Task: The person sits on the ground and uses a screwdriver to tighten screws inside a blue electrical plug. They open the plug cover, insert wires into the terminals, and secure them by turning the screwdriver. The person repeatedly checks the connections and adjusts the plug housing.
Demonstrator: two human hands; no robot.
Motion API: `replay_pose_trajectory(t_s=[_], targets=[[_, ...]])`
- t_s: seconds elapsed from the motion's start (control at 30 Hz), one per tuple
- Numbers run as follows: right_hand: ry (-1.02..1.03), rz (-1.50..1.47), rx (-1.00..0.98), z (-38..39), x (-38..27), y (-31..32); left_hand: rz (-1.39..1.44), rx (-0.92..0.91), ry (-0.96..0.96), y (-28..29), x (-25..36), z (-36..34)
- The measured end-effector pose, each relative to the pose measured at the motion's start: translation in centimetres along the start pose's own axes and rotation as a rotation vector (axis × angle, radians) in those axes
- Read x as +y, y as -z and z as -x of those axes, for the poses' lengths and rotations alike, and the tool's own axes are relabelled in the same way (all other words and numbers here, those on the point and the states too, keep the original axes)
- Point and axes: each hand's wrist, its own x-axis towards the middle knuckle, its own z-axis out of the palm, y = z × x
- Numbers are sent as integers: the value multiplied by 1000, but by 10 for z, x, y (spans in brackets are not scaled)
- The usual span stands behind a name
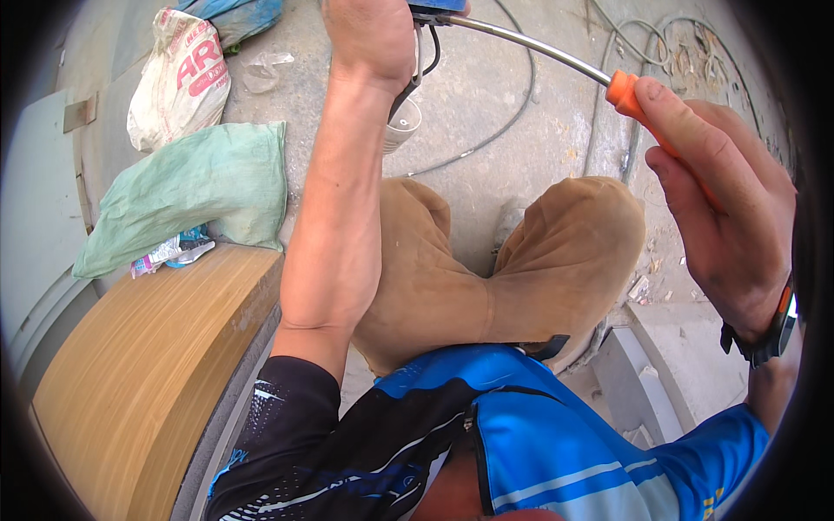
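My left hand reaches forward at the top edge, closed around a blue object that is mostly cut off by the frame. A black strap and a white ribbed part hang below that hand. My right hand grips the orange handle of a screwdriver. Its long metal shaft runs up and left to the blue object. A dark watch sits on my right wrist. My knees in tan trousers are bent below the hands.
A wooden panel lies at lower left. Behind it rest a pale green sack and a white printed sack. Black cables curl over the dusty concrete floor, with tangled wire at upper right.
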Motion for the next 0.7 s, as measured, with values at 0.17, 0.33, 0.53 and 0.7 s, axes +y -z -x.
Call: replay_pose_trajectory(t_s=[0.17, 0.33, 0.53, 0.7], targets=[[-36, 9, -23, 8, -4, 5, -33, 30, -34, -14, 7, 5], [6, 205, -59, 12, -13, 8, -26, 69, -43, -16, 8, 6], [-196, -329, 55, 18, 0, -4, -128, 43, -167, -17, 24, 16], [-666, -1006, 19, 39, -10, -13, -119, -17, -429, -22, 22, 16]])
